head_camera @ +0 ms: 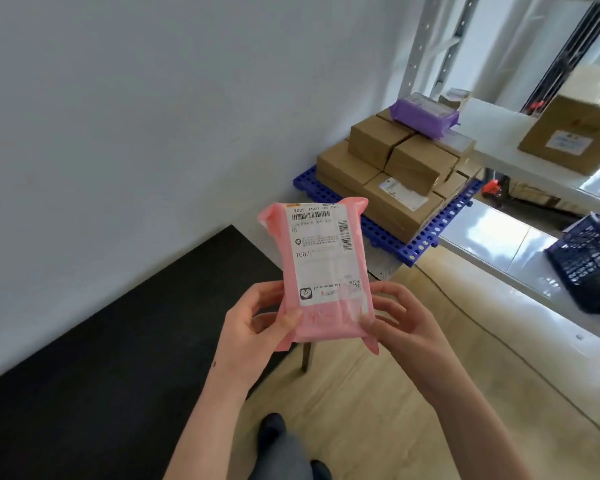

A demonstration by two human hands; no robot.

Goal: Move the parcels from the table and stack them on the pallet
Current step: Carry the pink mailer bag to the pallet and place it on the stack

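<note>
My left hand (253, 327) and right hand (402, 323) meet at the centre of the frame, both gripping the bottom end of a pink parcel (326, 271). Each thumb presses on the front of a lower corner, and my fingers curl round behind its edges. The parcel stands upright in the air, its white shipping label (321, 244) facing me, barcode at the top.

To the lower left lies the black table (118, 341), running along the white wall (136, 116); one of its legs shows just under the parcel. Behind the parcel, to the upper right, the blue pallet (426, 244) sits on the floor by the wall. It carries brown cardboard boxes (388, 168) stacked in layers, and a purple parcel (425, 116) lies on top of them.

At the right edge, a white shelf (492, 133) holds a large cardboard box (575, 133), and a dark blue basket (593, 265) rests lower down.
</note>
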